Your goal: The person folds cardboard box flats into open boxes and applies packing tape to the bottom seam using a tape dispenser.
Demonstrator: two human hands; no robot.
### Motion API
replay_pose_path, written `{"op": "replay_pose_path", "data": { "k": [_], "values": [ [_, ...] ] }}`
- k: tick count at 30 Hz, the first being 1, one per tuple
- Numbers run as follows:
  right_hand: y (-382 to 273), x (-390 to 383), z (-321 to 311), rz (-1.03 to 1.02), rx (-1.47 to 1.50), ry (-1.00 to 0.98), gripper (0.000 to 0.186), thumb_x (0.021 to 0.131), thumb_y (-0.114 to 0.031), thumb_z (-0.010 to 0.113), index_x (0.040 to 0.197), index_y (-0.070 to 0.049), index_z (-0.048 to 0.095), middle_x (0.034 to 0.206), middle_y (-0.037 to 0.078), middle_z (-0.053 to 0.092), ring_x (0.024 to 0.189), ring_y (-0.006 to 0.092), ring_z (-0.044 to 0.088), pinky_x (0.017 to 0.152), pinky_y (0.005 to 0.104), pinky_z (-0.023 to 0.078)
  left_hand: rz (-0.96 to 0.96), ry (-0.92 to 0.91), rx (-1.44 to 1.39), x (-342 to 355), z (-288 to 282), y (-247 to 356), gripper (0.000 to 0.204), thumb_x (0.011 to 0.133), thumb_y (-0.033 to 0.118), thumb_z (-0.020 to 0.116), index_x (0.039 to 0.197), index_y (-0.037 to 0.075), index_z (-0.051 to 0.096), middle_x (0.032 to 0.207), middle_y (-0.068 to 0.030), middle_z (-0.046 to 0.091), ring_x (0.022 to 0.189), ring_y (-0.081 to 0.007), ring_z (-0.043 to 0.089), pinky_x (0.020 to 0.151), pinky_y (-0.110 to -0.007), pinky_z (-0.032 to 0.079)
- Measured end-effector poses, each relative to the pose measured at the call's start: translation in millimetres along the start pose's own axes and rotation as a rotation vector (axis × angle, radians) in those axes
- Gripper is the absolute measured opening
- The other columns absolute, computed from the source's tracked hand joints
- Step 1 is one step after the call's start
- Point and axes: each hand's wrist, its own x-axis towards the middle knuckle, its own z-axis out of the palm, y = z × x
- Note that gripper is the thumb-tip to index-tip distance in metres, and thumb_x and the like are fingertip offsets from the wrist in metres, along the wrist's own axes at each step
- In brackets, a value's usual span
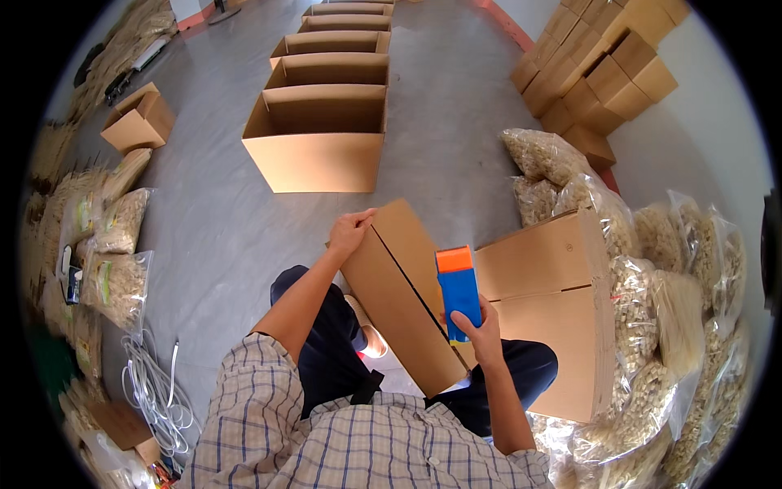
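Note:
A cardboard box [389,303] rests tilted between my knees, its two flaps meeting along a dark seam. My left hand [352,231] is closed on the box's far left corner. In my right hand [482,332] is a blue tape dispenser [461,295] with an orange end, held upright over the right flap. My fingers wrap round its lower part. Whether the dispenser touches the box I cannot tell. Just right of it leans a stack of flattened cardboard boxes [538,261].
Open boxes [318,159] stand in a row ahead. Clear bags of pale pieces [643,326] crowd the right, below stacked boxes [603,81]. On the left lie more bags [120,285], a coiled white cable [155,395] and a lone open box [138,122].

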Motion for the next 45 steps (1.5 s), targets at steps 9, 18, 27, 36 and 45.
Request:
{"op": "replay_pose_path", "data": {
  "k": [9,18,27,36,45],
  "values": [
    [-60,64,38,0.002,0.019,-0.223,0.037,0.076,-0.024,0.065,0.098,0.004,0.056,0.085,0.006,0.060,0.075,0.0099,0.056,0.069,0.0229,0.045,0.016,-0.007,0.143,-12,-14,25,0.022,0.079,0.019,0.054,0.097,0.012,0.064,0.080,-0.0129,0.063,0.066,-0.0210,0.061,0.060,-0.030,0.045],
    [12,92,55,-0.004,0.029,-0.142,0.034,0.079,-0.030,0.061,0.086,0.003,0.060,0.075,0.001,0.057,0.065,0.0061,0.050,0.059,0.0219,0.041,0.197,0.110,0.161,-17,-7,19,0.021,0.078,0.019,0.054,0.096,0.014,0.063,0.085,-0.0127,0.063,0.077,-0.0304,0.060,0.065,-0.037,0.046],
    [14,62,44,-0.081,-0.041,-0.138,0.033,0.078,-0.025,0.062,0.093,0.005,0.059,0.076,0.004,0.060,0.068,0.0082,0.054,0.063,0.0214,0.043,-0.259,-0.058,-0.443,-21,-31,47,0.028,0.084,0.030,0.055,0.077,0.003,0.061,0.063,-0.0019,0.056,0.052,-0.0084,0.045,0.047,-0.024,0.037],
    [2,63,50,-0.004,-0.031,-0.173,0.035,0.076,-0.025,0.064,0.094,0.005,0.059,0.081,0.007,0.061,0.071,0.0097,0.056,0.065,0.0229,0.045,-0.671,-0.520,-0.970,-27,-19,51,0.023,0.082,0.028,0.059,0.077,0.006,0.057,0.068,0.0005,0.055,0.057,-0.0073,0.047,0.048,-0.021,0.036],
    [-6,43,25,0.016,-0.259,-0.167,0.034,0.076,-0.023,0.063,0.096,0.005,0.058,0.076,0.007,0.061,0.069,0.0102,0.055,0.063,0.0246,0.045,-0.116,-0.085,-0.101,69,-48,-19,0.016,0.070,0.015,0.067,0.069,0.001,0.059,0.057,-0.0026,0.053,0.052,-0.0092,0.049,0.047,-0.026,0.040]
  ]
}}
